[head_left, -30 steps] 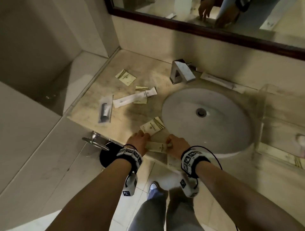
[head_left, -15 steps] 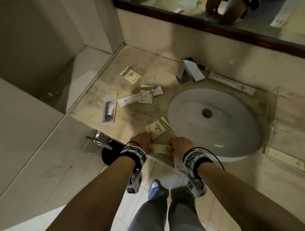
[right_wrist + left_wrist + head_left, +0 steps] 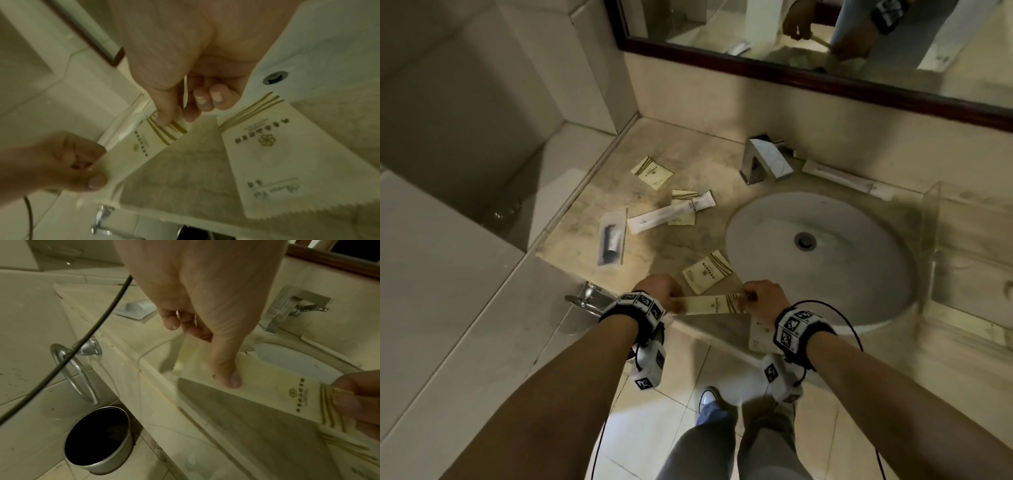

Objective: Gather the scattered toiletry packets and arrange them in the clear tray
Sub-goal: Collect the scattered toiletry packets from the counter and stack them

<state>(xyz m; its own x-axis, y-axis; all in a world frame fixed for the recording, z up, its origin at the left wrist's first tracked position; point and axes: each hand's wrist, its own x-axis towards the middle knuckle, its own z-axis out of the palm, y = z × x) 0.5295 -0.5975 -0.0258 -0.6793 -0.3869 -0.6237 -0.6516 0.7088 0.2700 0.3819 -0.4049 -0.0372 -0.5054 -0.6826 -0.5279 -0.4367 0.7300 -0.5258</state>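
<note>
Both hands hold one long cream packet point(image 3: 714, 304) with gold stripes, just above the counter's front edge. My left hand point(image 3: 659, 291) pinches its plain end point(image 3: 193, 360); my right hand point(image 3: 762, 296) pinches its striped end point(image 3: 164, 128). A square cream packet point(image 3: 707, 271) lies just beyond, beside the basin. Farther left lie a long white packet point(image 3: 671, 212) over a small cream one point(image 3: 683, 196), another square packet point(image 3: 652, 172), and a clear sachet with a dark tube point(image 3: 613, 241). A long white packet point(image 3: 847, 180) lies behind the basin. The clear tray point(image 3: 931, 222) stands at the right.
A white oval basin point(image 3: 825, 267) fills the counter's middle, with a chrome tap point(image 3: 765, 161) behind it and a mirror above. A towel ring point(image 3: 80, 369) hangs under the counter's left end, with a metal bin point(image 3: 98, 439) on the floor below it.
Both hands have lifted the long cream packet a little off the counter edge and stretched it flat between them. The head view has tilted up slightly.
</note>
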